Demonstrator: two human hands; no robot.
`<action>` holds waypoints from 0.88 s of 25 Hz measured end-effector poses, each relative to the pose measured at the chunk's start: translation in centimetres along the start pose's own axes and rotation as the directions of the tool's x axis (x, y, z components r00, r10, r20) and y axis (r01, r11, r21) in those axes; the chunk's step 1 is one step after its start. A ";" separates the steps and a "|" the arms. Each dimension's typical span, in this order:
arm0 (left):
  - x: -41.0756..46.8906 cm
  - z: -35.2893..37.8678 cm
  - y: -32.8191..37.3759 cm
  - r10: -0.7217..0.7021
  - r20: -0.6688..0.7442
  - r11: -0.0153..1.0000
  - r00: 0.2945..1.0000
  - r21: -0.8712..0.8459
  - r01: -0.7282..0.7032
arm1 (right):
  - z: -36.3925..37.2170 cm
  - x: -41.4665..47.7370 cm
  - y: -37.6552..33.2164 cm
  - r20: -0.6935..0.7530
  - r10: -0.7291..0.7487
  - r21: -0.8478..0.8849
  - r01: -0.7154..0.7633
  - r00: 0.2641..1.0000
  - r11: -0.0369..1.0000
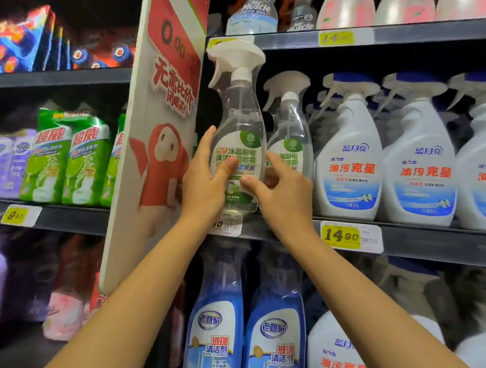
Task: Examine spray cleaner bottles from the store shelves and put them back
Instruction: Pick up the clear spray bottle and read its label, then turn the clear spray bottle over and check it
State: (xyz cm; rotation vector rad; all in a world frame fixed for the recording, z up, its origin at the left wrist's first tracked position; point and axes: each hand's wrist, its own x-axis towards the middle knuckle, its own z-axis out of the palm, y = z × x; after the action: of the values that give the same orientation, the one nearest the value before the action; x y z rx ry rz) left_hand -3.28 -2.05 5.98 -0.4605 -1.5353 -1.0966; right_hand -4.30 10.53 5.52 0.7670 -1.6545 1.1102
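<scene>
Fingers (207, 142) of the left hand (205, 182) grip the clear spray bottle (239, 121) at the shelf (430, 244) front. The right hand (286, 191) thumb touches its label, grasp unclear. Judged mid-handling at the shelf; the next move needs a steady upright hold.

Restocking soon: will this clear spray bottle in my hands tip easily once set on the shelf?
Likely tippy: the clear spray bottle is tall and slim under a large trigger head. Its smooth plastic may slip.
</scene>
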 end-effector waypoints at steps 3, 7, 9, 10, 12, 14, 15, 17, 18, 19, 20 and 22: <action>-0.4 0.0 -0.5 -0.043 0.041 0.998 0.998 0.040 0.042 | 0.3 0.2 -0.1 0.013 0.018 -0.041 -0.017 1.000 0.999; -1.5 -0.5 -1.2 -0.062 0.157 0.975 0.986 0.219 0.026 | 0.1 0.3 -0.4 0.008 0.014 -0.157 -0.013 1.000 0.988; -2.0 -0.7 -1.5 -0.059 0.202 0.974 0.978 0.227 0.012 | -0.3 0.6 -0.6 0.006 0.009 -0.211 -0.008 1.000 0.977; -2.3 -0.6 -1.5 -0.056 0.207 0.974 0.977 0.224 0.009 | -0.4 0.6 -0.7 0.006 0.002 -0.245 -0.001 1.000 0.970; -2.5 -0.1 -1.4 -0.058 0.163 0.968 0.985 0.250 0.016 | -0.5 0.7 -0.7 0.013 -0.012 -0.310 0.015 1.000 0.951; -2.5 0.4 -1.6 -0.048 0.090 0.962 0.995 0.271 0.022 | -1.0 1.1 -0.7 0.023 -0.021 -0.293 0.027 1.000 0.956; -2.4 0.6 -1.7 -0.039 0.065 0.960 0.997 0.279 0.019 | -1.5 1.6 -0.5 -0.006 -0.036 -0.264 0.033 0.999 0.964; -2.4 0.8 -2.2 -0.021 0.038 0.957 0.999 0.291 0.009 | -2.9 3.2 -0.1 -0.112 -0.088 -0.299 0.051 0.990 0.953; -2.4 0.9 -2.3 -0.007 0.031 0.955 1.000 0.298 -0.002 | -3.6 4.1 0.1 -0.135 -0.099 -0.377 0.041 0.986 0.925; -2.5 0.9 -2.4 0.006 0.027 0.952 1.000 0.305 -0.014 | -4.0 4.9 0.3 -0.116 -0.086 -0.472 0.021 0.990 0.882; -2.5 0.8 -2.5 0.015 0.029 0.950 0.999 0.310 -0.023 | -4.1 5.7 0.3 -0.072 -0.048 -0.560 -0.001 0.996 0.829; -2.5 0.8 -2.5 0.023 0.037 0.948 0.999 0.317 -0.034 | -3.6 6.5 0.2 -0.005 0.060 -0.643 -0.049 0.998 0.764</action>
State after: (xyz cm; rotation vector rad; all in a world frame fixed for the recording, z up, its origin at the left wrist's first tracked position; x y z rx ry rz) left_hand -4.95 -1.93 2.75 -0.2782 -1.6925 -0.8014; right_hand -5.31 14.01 12.05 0.2719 -1.9151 0.4924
